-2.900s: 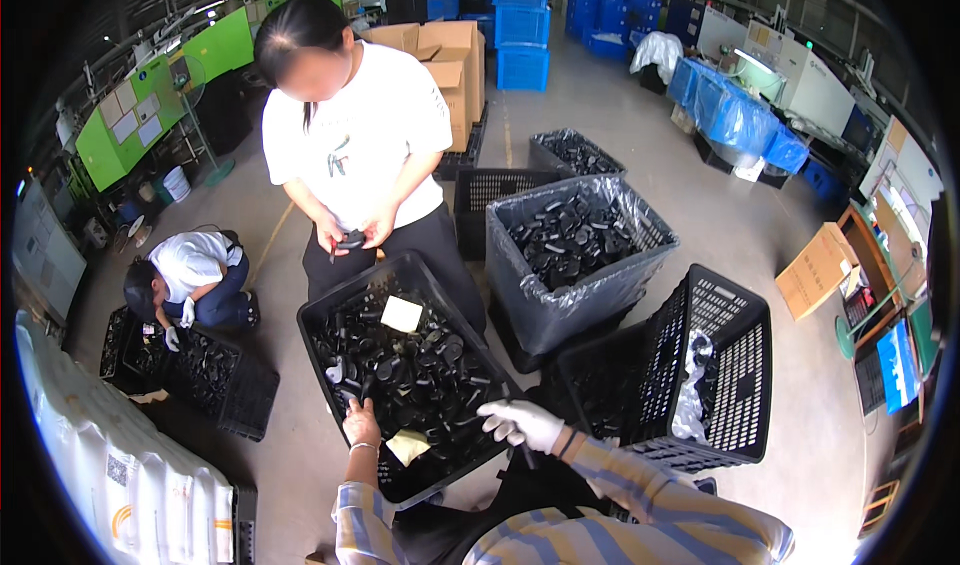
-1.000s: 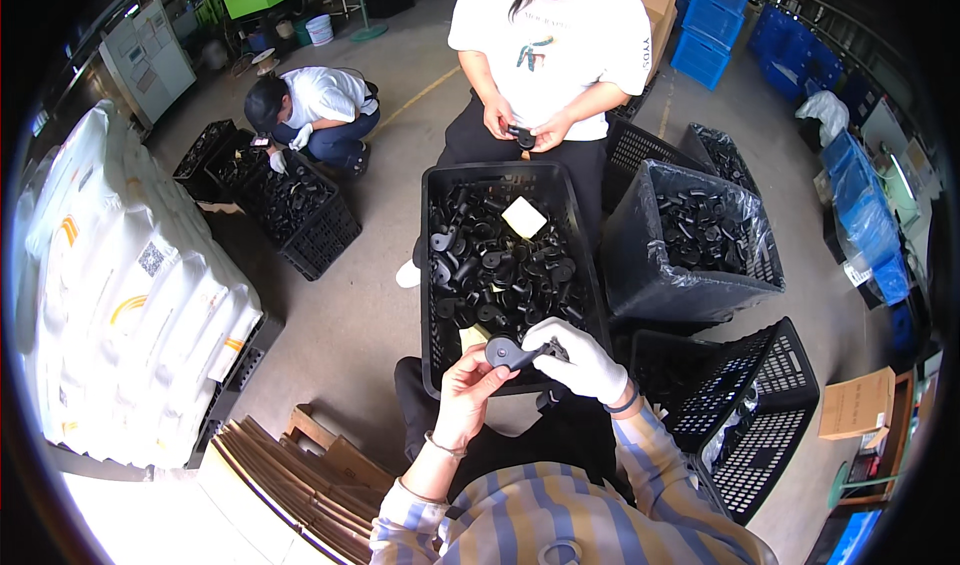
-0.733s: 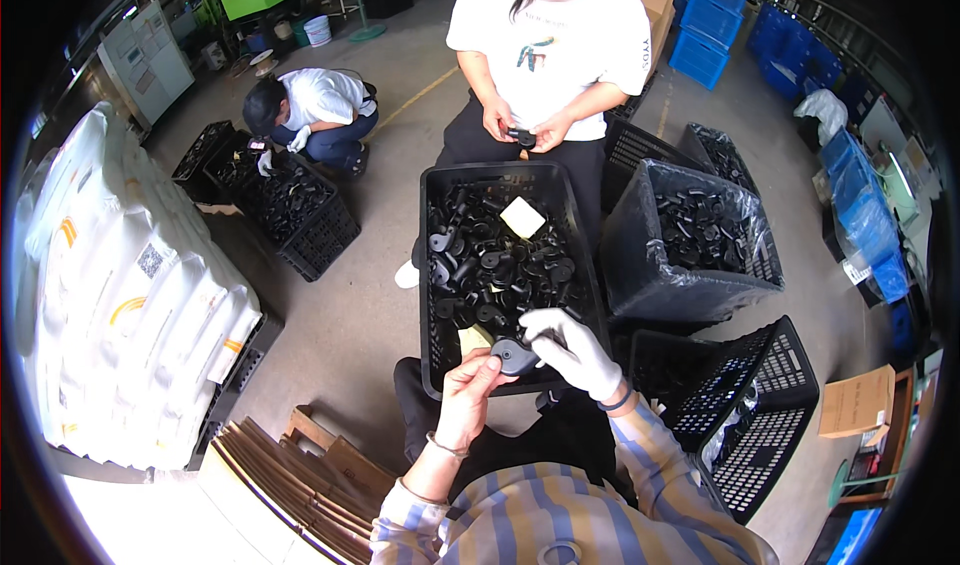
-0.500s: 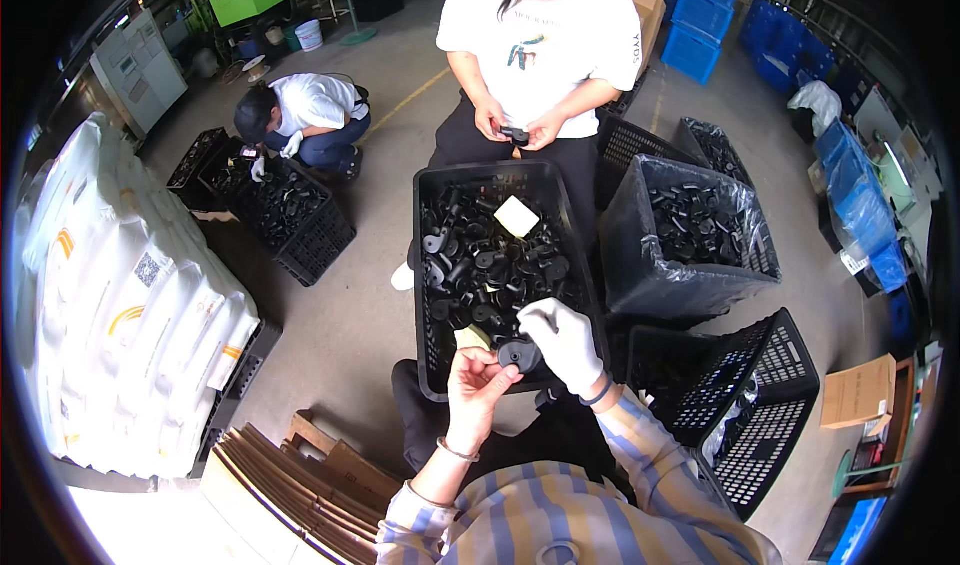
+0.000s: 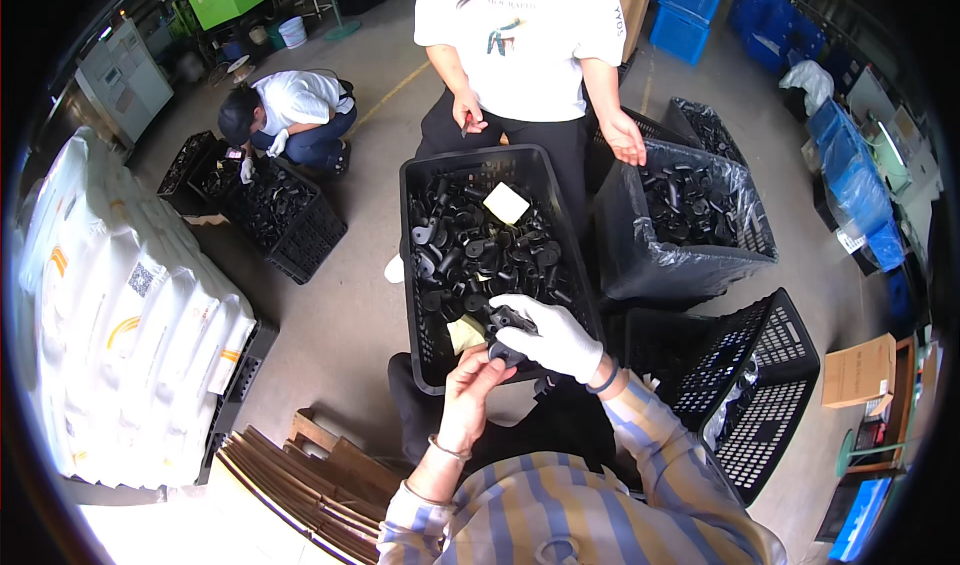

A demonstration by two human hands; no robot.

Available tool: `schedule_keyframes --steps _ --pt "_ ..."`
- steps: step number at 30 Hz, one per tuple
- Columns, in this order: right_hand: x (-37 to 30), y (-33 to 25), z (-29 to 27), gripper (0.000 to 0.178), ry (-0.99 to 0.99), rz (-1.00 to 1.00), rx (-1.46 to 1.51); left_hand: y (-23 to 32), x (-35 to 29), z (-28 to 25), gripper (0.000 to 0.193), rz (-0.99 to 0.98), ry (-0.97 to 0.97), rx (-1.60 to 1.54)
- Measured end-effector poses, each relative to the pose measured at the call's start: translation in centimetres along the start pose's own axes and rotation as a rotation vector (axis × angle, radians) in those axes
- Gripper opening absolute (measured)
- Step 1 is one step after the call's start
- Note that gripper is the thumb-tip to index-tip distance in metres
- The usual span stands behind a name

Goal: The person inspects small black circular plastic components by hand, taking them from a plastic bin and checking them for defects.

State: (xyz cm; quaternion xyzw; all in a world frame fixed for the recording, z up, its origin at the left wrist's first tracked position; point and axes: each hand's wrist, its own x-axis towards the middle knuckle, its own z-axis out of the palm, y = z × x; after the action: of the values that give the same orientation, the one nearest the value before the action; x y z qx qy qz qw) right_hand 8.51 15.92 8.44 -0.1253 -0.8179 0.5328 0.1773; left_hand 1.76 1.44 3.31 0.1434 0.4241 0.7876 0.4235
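My bare left hand (image 5: 472, 390) pinches the lower end of a black plastic part (image 5: 512, 323) with a rounded disc-like end. My right hand (image 5: 553, 339), in a white glove, is closed around the part's upper end. Both hands are over the near end of a black crate (image 5: 412, 360). Many loose black plastic parts (image 5: 485, 255) of a similar kind fill that crate. A pale yellow paper pad (image 5: 507, 204) lies on them at the far side, and another yellow piece (image 5: 466, 333) is left of my hands. Fingers hide some of the held part.
Opposite me a person (image 5: 515, 45) in a white shirt reaches toward a plastic-lined bin (image 5: 690, 265) of black parts. Slotted black crates (image 5: 765, 405) stand at right. Stacked white sacks (image 5: 150, 335) and flattened cardboard (image 5: 300, 495) are at left. Another person (image 5: 300, 105) crouches by crates farther off.
My gloved right hand has come down onto the black part, which is now turned between both hands. The person opposite has parted their hands, one reaching out to the lined bin.
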Motion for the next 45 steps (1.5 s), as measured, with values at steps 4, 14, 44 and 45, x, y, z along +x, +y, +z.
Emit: schedule_keyframes --steps 4,14,44,45 --pt "0.1 -0.2 -0.3 0.037 -0.113 0.215 0.23 1.2 0.0 -1.0 0.014 -0.066 -0.044 -0.037" --pt "-13.0 5.0 6.0 0.029 0.095 0.964 1.106 2.2 0.1 -1.6 0.011 -0.145 0.022 -0.28" --pt "0.4 -2.5 1.4 0.035 -0.2 0.305 0.212 1.5 -1.0 -0.8 0.047 0.286 0.139 0.028" --pt "0.4 -1.8 1.4 0.035 -0.201 0.306 0.211 1.9 -0.9 -0.6 0.047 0.286 0.139 0.027"
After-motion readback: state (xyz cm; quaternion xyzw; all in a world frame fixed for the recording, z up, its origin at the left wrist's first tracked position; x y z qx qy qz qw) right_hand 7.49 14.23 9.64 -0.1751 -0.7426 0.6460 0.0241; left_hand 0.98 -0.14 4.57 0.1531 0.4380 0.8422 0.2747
